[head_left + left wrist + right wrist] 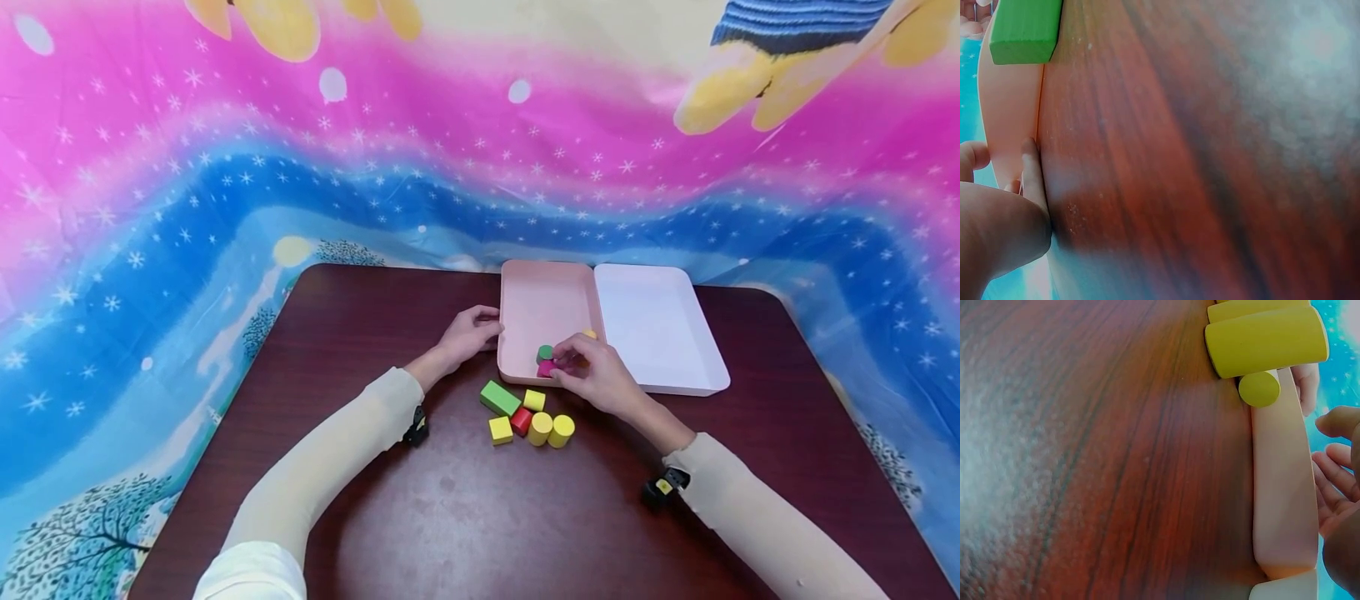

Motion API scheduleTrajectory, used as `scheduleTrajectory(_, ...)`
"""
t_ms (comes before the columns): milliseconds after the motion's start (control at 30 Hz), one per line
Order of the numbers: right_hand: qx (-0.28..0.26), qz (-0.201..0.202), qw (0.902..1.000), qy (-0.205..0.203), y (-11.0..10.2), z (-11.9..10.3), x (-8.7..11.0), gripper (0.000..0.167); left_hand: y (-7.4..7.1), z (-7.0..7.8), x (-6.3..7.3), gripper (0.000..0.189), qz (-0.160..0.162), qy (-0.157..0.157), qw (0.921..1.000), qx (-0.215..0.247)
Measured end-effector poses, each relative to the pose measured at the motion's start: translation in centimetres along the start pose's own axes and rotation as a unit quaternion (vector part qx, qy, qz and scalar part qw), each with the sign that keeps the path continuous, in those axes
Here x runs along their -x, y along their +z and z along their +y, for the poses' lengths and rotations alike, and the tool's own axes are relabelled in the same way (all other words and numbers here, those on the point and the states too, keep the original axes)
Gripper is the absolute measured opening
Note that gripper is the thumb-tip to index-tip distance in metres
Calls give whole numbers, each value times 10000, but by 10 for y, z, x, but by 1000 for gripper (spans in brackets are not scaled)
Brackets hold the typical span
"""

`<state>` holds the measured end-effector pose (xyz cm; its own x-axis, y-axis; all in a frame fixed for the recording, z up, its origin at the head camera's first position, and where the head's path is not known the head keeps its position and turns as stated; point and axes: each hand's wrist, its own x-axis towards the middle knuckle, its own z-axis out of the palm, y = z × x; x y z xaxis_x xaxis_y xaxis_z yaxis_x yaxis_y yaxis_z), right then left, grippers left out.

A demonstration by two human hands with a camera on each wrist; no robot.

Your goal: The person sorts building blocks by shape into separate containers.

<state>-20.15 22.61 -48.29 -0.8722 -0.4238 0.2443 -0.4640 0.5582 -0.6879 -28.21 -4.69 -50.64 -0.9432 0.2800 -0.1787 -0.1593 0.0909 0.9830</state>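
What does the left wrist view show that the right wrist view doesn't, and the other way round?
Only left wrist: the green block, cut off by the picture's top, and the left hand up close, one finger lying along the wall of the pink box.

Only right wrist: a large yellow cylinder, another yellow piece mostly out of frame, a small yellow cylinder, a corner of the white tray, and the right hand up close.

Both: the pink box's outer wall, the table and blue backdrop.
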Motion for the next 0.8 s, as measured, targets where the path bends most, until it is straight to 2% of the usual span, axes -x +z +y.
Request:
scheduleTrajectory(333, -104, -61, 9999, -8, -2, -7, 0, 33, -1, -1, 1, 44, 27, 2, 10000, -27)
scheduleTrajectory(800, -415, -174, 9973, -578, 4, -29, -2, 29, 0, -1, 1, 44, -1, -1, 10000, -60)
